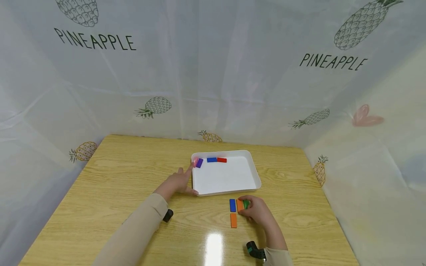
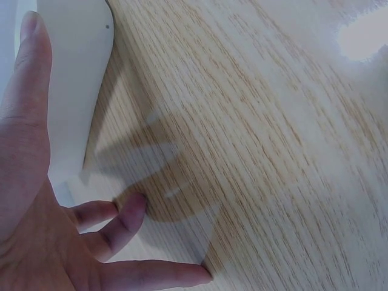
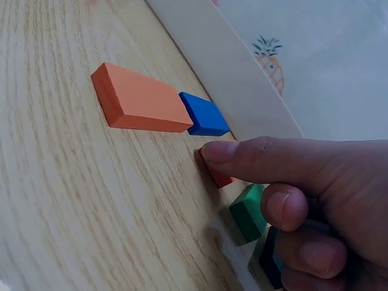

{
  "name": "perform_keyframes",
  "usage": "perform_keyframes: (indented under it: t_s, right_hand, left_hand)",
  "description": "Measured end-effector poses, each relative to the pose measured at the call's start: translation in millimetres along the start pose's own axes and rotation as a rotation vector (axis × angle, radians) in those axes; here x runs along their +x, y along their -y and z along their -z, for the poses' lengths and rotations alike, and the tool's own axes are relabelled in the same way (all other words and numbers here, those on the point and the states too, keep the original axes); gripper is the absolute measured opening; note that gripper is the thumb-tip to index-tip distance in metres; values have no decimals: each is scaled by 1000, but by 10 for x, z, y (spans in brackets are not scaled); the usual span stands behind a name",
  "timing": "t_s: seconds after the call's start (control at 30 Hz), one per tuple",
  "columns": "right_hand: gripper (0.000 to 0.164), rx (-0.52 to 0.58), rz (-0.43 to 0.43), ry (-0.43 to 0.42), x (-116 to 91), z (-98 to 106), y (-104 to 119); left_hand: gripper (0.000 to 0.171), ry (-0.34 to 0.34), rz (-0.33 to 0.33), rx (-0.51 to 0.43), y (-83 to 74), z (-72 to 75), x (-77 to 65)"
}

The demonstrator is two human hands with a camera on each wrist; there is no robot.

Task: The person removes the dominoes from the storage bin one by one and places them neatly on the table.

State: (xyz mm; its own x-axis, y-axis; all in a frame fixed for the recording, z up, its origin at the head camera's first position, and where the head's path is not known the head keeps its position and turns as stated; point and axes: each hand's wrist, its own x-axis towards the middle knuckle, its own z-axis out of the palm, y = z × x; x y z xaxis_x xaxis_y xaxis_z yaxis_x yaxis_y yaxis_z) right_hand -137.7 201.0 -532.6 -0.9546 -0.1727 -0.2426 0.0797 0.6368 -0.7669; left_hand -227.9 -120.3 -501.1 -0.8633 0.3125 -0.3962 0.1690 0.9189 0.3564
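Note:
A white tray (image 1: pixel 229 177) lies on the wooden table, with my left hand (image 1: pixel 178 181) at its left side. The left fingers are spread; thumb and index finger touch the tray wall (image 2: pixel 76 73). My right hand (image 1: pixel 257 210) pinches an orange block (image 1: pixel 240 205) between thumb and index finger, in front of the tray. Left of it lie a blue block (image 1: pixel 232 205) and a second orange block (image 1: pixel 233 220). A green block (image 3: pixel 247 213) sits beside the right fingers, partly hidden, and a dark block (image 3: pixel 267 260) shows under them.
Inside the tray, along its back wall, are a blue block (image 1: pixel 211 160) and a red block (image 1: pixel 222 160). A purple block (image 1: pixel 199 163) and a pink block (image 1: pixel 195 161) stand in the back left corner. A pineapple-printed curtain (image 1: pixel 213 74) hangs behind the table (image 1: pixel 143 155).

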Motion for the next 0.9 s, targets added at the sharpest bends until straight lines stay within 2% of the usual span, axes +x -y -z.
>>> perform_keyframes:
  t_s: [0.2, 0.43, 0.57, 0.73, 0.9]
  right_hand:
    - [51, 41, 34, -29, -10, 124, 157]
    - [40, 66, 140, -123, 209, 344, 490]
    - [37, 41, 186, -109, 402, 394, 624]
    - [35, 24, 240, -38, 653, 394, 762]
    - [36, 31, 270, 9, 904, 377, 809]
  left_hand:
    - [125, 2, 1, 7, 27, -23, 23]
    - [126, -5, -6, 11, 48, -31, 37]
    - [127, -3, 8, 26, 63, -39, 47]
    - [127, -7, 21, 46, 82, -44, 53]
    - [128, 0, 23, 59, 69, -33, 48]
